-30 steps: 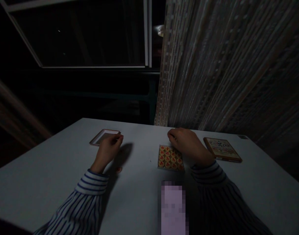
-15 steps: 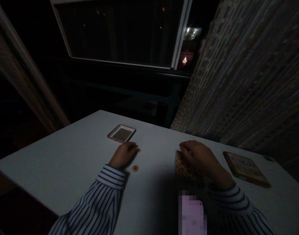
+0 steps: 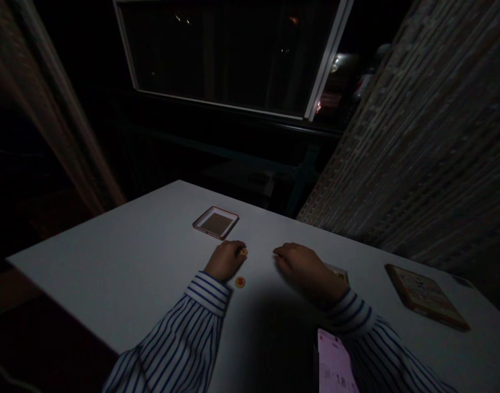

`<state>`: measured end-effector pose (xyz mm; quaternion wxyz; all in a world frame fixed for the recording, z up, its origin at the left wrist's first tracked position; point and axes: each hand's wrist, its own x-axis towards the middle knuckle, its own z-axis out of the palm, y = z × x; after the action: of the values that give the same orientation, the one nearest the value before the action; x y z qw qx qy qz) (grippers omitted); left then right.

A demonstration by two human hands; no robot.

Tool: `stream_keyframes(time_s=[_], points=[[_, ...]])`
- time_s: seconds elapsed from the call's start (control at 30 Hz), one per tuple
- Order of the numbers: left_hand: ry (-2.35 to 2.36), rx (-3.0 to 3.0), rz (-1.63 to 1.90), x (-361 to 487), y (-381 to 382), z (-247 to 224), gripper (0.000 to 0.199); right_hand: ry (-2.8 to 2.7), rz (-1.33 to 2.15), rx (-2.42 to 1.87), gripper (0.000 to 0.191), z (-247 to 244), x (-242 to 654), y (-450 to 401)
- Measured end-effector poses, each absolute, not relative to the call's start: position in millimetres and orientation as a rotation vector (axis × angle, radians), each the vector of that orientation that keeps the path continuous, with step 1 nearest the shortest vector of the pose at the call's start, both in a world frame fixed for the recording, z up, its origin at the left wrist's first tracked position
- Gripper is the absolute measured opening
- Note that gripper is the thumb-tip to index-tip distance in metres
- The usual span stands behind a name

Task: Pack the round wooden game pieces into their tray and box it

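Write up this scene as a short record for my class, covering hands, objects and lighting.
Left hand: thumb and fingers at a round piece; grip unclear
Right hand: fingertips toward left hand; contents unclear
Loose piece: red-marked, on white table
Open tray: beyond left hand
Partly hidden box: by right wrist
Flat box: far right
Phone: screen lit
Lighting: dim

Piece box (image 3: 341,274) mostly hidden; phone (image 3: 335,357) cut off.
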<state>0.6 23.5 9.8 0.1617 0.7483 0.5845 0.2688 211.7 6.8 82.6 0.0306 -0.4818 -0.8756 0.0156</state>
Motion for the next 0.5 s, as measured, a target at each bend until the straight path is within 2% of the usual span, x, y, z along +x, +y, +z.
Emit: stream_keyframes(time_s=[0.5], points=[[1.619,2.184,0.871,2.0,26.3,4.1,0.027,-2.698,0.090,-1.496,0.034,79.7,211.1,-2.0]])
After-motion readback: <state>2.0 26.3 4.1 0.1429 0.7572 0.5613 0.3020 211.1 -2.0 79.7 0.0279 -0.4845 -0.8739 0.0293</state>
